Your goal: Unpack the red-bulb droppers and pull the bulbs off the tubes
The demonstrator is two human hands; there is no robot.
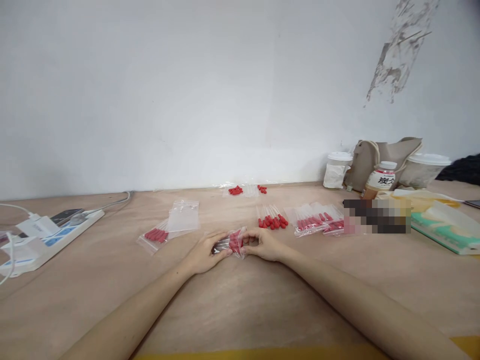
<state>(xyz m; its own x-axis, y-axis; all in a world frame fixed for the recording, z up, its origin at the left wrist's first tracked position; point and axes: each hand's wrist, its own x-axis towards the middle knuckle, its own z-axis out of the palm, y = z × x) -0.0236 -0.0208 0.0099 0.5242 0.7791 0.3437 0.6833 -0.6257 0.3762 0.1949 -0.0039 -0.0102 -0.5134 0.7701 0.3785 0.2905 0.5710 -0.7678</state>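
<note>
My left hand [205, 251] and my right hand [263, 244] meet at the middle of the table, both closed on a small clear plastic bag [231, 242] holding several red-capped droppers. The left fingers pinch its left end, the right fingers its right end. Just beyond lies a loose bunch of red-capped droppers [272, 220]. To the left lies a filled bag [154, 235] with an empty clear bag [183, 216] beside it. More filled bags [314, 220] lie to the right.
A white power strip [48, 241] with plugs and cables sits at the left. Loose red caps [236, 190] lie by the wall. Paper cups [338, 169], a bottle [380, 178], a beige bag [382, 155] and a green packet [446, 232] crowd the right.
</note>
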